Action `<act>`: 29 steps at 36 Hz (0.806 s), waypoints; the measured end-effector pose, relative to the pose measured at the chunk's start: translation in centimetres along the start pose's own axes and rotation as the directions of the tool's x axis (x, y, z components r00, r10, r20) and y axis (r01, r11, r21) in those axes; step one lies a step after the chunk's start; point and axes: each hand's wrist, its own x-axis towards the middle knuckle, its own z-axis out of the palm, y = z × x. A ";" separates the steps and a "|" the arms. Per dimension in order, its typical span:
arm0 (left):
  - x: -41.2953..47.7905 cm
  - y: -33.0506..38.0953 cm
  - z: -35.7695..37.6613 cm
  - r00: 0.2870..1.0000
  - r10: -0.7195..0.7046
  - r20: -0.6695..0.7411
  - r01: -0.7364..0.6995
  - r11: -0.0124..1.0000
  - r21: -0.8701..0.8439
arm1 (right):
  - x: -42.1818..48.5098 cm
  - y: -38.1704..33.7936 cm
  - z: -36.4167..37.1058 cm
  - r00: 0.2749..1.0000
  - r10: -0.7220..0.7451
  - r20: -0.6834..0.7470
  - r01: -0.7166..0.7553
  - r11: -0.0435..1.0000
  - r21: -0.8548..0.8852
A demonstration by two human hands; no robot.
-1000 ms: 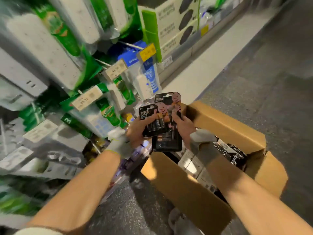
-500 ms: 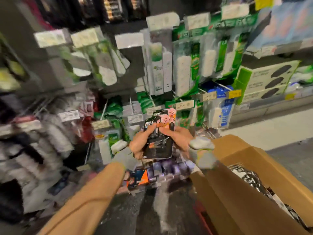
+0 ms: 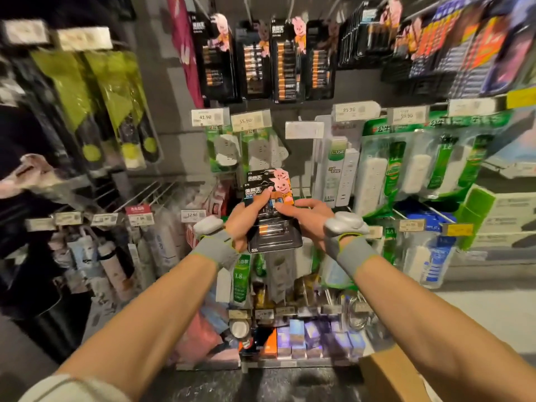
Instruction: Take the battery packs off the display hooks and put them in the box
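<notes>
Packs (image 3: 274,239) lifted from box (image 3: 388,378) to frame centre, long axis upright, headers up, left hand (image 3: 243,224) and right hand (image 3: 311,219) gripping them

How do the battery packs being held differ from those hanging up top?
The held packs are short, with few batteries; the hanging packs are tall, with long columns. The held packs sit gripped between the left hand and right hand; the hanging packs hang untouched. Both are black with a pink bunny.
</notes>
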 end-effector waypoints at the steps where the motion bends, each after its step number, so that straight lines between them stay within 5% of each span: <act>1: 0.1 0.7 0.2 1.000 0.011 0.003 -0.011 1.000 0.002 | 0.9 -0.2 -0.1 1.000 -0.002 0.002 0.002 1.000 0.008; 13: 4.4 9.9 5.6 0.983 0.055 0.177 -0.052 0.998 -0.021 | 7.9 -8.9 -5.1 0.986 -0.163 -0.030 0.164 0.986 0.006; 19: 8.1 12.4 10.1 0.967 0.238 0.090 -0.243 0.969 0.054 | 9.2 -13.3 -8.9 0.986 -0.166 0.031 0.159 0.975 0.154; 29: 11.1 14.0 14.4 0.941 0.328 0.082 -0.334 0.940 0.076 | 11.5 -15.4 -13.3 0.968 -0.236 0.082 0.211 0.948 0.237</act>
